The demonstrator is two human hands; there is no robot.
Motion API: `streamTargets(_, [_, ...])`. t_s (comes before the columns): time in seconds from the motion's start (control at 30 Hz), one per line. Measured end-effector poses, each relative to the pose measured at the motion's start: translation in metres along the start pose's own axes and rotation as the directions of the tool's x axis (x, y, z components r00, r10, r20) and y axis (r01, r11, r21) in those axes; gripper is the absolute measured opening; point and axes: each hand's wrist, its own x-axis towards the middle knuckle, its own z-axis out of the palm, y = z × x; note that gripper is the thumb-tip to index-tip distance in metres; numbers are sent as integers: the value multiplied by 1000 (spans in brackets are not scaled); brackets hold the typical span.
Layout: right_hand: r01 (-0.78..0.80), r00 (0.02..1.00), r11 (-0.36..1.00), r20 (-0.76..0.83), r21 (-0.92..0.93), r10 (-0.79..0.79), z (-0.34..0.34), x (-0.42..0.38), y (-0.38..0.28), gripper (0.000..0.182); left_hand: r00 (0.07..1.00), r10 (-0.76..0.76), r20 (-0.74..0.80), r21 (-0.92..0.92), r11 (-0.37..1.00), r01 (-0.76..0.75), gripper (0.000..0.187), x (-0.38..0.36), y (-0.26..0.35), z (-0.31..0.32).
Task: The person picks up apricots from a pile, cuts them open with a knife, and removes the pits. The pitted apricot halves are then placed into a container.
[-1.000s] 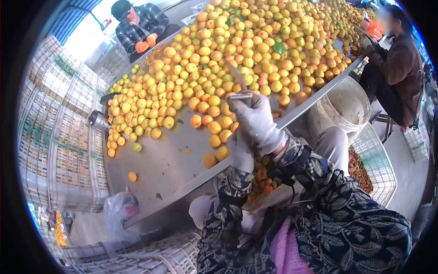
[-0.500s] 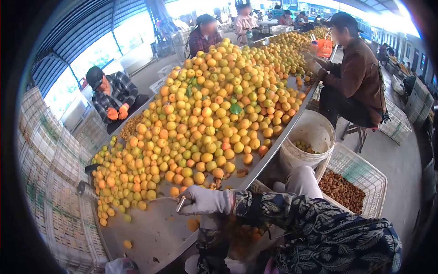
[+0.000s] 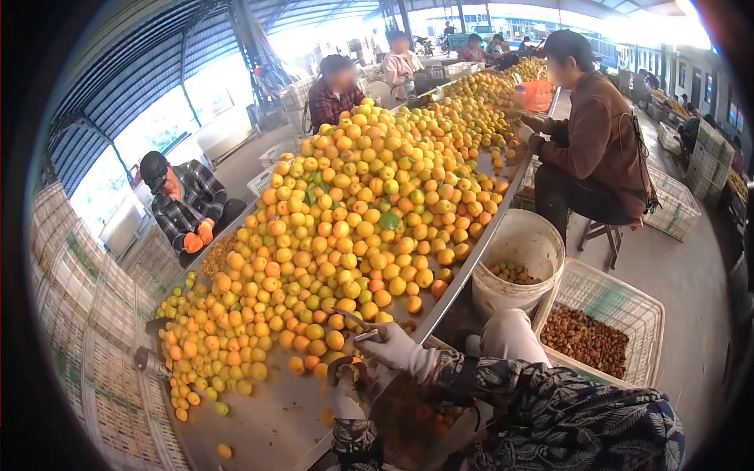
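Note:
My right hand [image 3: 397, 348], in a pale glove, is closed around a small knife [image 3: 351, 315]. The thin blade points up and left over the fruit, and a shiny metal end shows by the fingers. Lower and to the left, my left hand [image 3: 347, 392] wears a glove with dark fingertips. Its fingers are curved and apart at the near edge of the metal table [image 3: 263, 424], just below several loose apricots [image 3: 335, 340]. A large heap of apricots [image 3: 369, 212] covers much of the table.
A white bucket [image 3: 518, 263] with fruit pieces stands right of the table. Beside it is a crate [image 3: 648, 314] holding brown pits. Stacked crates [image 3: 102, 337] line the left. A co-worker in brown [image 3: 593, 133] sits at right; another with orange gloves [image 3: 184, 204] sits at left.
My left hand has come up into view at the table edge. My right hand has moved right with the knife, whose blade now points up-left. The camera view has shifted slightly.

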Motion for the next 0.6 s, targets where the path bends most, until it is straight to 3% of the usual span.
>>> streamTargets(0.1, [-3,998,994,-57,110,9,-7,-9,7,27,997,71,-5,15,997,-71,17,3,-4,-3])
streamTargets(0.2, [30,998,998,-62,62,-26,-9,-12,18,25,999,43,10,55,998,-44,16,5,-4,-5])
streamTargets(0.27, [-52,999,999,14,7,52,-8,-9,26,24,1000,9,-5,91,996,-8,15,5,-3,-1])
streamTargets(0.33, [-49,999,999,2,-4,49,-2,-6,40,24,982,180,60,380,905,-190,15,-1,0,13])
streamTargets(0.37, [-45,999,999,-9,-19,45,0,-4,48,24,982,179,58,383,904,-188,15,2,-5,10])
streamTargets(0.43, [-59,998,996,-12,62,60,9,-15,25,27,917,382,111,441,809,-390,15,8,-16,2])
streamTargets(0.47, [-98,995,987,-5,127,100,12,-16,21,30,918,381,109,443,808,-388,15,9,-18,1])
streamTargets(0.53, [-142,990,971,4,190,144,15,-17,22,32,838,496,228,625,585,-517,16,9,-19,4])
streamTargets(0.6, [-127,992,964,44,232,120,16,-18,23,36,807,524,271,653,516,-554,16,7,-21,3])
